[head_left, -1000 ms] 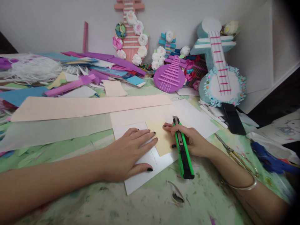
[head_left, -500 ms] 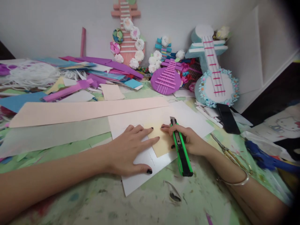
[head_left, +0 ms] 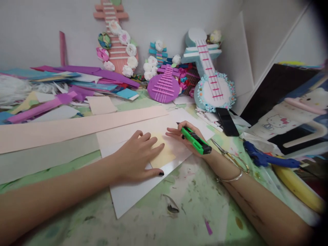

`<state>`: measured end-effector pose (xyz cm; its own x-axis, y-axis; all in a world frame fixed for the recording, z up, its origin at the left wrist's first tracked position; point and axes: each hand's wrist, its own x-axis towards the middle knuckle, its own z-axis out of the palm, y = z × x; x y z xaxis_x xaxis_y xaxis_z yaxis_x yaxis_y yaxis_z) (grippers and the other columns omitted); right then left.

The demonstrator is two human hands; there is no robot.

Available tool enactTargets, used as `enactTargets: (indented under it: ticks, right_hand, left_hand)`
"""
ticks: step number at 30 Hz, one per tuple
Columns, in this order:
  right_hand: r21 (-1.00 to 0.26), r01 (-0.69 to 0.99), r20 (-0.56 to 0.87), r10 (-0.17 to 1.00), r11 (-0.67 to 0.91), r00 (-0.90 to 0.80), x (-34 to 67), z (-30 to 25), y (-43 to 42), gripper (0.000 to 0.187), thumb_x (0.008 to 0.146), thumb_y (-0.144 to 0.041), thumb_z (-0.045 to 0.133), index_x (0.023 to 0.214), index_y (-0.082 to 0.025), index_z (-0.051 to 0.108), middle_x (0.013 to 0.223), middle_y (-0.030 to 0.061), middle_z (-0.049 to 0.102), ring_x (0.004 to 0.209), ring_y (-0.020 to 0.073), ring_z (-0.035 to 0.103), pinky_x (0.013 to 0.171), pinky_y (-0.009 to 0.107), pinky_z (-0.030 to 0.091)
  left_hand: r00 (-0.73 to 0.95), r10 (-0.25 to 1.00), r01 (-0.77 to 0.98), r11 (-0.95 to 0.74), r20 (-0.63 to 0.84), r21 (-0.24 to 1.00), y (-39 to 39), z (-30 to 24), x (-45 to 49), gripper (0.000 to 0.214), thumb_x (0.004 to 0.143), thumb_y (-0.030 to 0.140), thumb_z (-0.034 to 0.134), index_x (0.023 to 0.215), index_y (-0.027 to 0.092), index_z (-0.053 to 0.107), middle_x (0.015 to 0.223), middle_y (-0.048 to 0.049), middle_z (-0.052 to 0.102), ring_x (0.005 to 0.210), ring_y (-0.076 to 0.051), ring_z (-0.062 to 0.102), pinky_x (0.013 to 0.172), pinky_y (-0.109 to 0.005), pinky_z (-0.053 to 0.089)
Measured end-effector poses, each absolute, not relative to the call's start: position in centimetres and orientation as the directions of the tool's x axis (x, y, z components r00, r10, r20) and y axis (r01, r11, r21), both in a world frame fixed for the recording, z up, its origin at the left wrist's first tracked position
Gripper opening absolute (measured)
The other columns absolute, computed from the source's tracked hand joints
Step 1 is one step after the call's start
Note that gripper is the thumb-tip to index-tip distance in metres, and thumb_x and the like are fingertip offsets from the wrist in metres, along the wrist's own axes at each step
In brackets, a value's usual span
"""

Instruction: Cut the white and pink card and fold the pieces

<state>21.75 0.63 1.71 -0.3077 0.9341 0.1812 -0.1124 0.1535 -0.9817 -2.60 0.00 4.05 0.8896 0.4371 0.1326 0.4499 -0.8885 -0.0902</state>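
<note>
My left hand (head_left: 137,158) lies flat with fingers spread on a pale yellow sheet (head_left: 161,155), which rests on a white sheet (head_left: 128,196) over the paint-stained green table (head_left: 194,205). My right hand (head_left: 186,138) grips a green utility knife (head_left: 196,140), tilted with its tip pointing left above the white sheet, just right of the yellow sheet. A bangle sits on that wrist.
Long pink (head_left: 77,126) and grey (head_left: 46,157) sheets lie to the left. Foam scraps (head_left: 77,82) pile at the back left. Paper guitars (head_left: 210,85) lean on the wall. Scissors (head_left: 228,155), a black phone (head_left: 227,121), a blue tool (head_left: 266,159) and a yellow object (head_left: 299,188) sit at right.
The view has swung to the right. My right hand has turned the knife from pointing away to lying more sideways. My left hand stays flat on the paper.
</note>
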Motion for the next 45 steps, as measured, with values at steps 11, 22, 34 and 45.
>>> enactTargets:
  ticks: [11, 22, 34, 45]
  right_hand:
    - [-0.999, -0.039, 0.037, 0.984, 0.03, -0.173, 22.1, 2.9, -0.4, 0.042, 0.064, -0.043, 0.082, 0.078, -0.02, 0.051, 0.063, 0.0, 0.068, 0.058, 0.02, 0.071, 0.059, 0.033, 0.059]
    - [-0.973, -0.117, 0.189, 0.977, 0.2, 0.095, 20.8, 4.0, 0.2, 0.02, 0.08, -0.029, 0.061, 0.098, -0.023, 0.055, 0.055, -0.0075, 0.048, 0.044, 0.008, 0.041, 0.044, 0.021, 0.037]
    - [-0.981, -0.194, -0.009, 0.995, -0.028, -0.097, 19.3, 3.9, 2.9, 0.035, 0.071, -0.027, 0.074, 0.103, -0.021, 0.062, 0.064, -0.0026, 0.059, 0.052, 0.0091, 0.048, 0.048, 0.022, 0.038]
    - [-0.984, -0.177, -0.002, 0.999, 0.006, 0.046, 18.5, 3.1, 3.7, 0.035, 0.081, -0.049, 0.06, 0.096, -0.018, 0.065, 0.063, 0.001, 0.064, 0.046, 0.0097, 0.05, 0.046, 0.023, 0.045]
  left_hand:
    - [0.844, 0.497, 0.487, -0.868, 0.201, 0.1, 0.0, 1.4, -3.1, 0.063, 0.091, 0.054, 0.046, 0.139, 0.013, 0.043, 0.137, -0.0213, 0.044, 0.135, -0.04, 0.031, 0.106, -0.055, 0.034]
    - [0.827, 0.526, 0.514, -0.851, 0.201, 0.112, 0.1, 1.3, -2.7, 0.072, 0.084, 0.061, 0.05, 0.137, 0.014, 0.044, 0.147, -0.0255, 0.035, 0.134, -0.042, 0.034, 0.104, -0.056, 0.035]
    - [0.774, 0.581, 0.541, -0.813, 0.252, 0.213, 1.4, 1.1, -2.1, 0.074, 0.093, 0.063, 0.028, 0.134, 0.003, 0.046, 0.134, -0.0233, 0.053, 0.124, -0.035, 0.048, 0.102, -0.051, 0.038]
    - [0.765, 0.564, 0.551, -0.823, 0.312, 0.137, 1.2, 0.2, -2.0, 0.071, 0.092, 0.059, 0.036, 0.133, 0.001, 0.046, 0.137, -0.0254, 0.049, 0.123, -0.037, 0.049, 0.099, -0.05, 0.04]
